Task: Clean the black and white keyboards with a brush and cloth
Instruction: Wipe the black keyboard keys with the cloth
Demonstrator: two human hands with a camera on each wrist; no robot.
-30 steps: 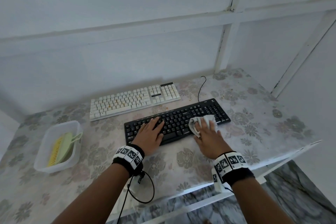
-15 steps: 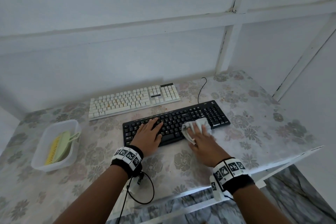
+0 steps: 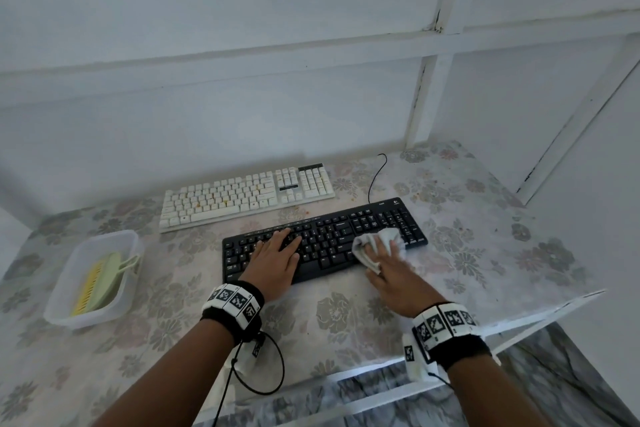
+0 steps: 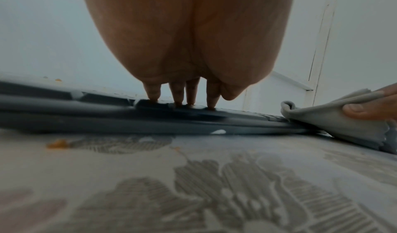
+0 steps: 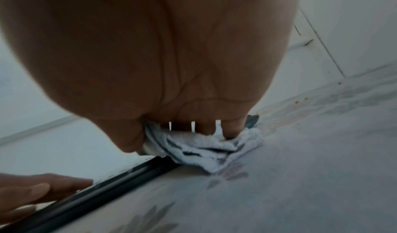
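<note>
Right hand [image 3: 393, 276] — seemingly pinching cloth [image 3: 388, 235] — on keyboard [image 3: 329, 248].

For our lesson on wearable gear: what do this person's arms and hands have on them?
No sleeves or gloves. The left black fabric wristband is ringed with white blocks bearing black square markers; the right black fabric wristband matches. A thin black cable loops below the left one.
</note>
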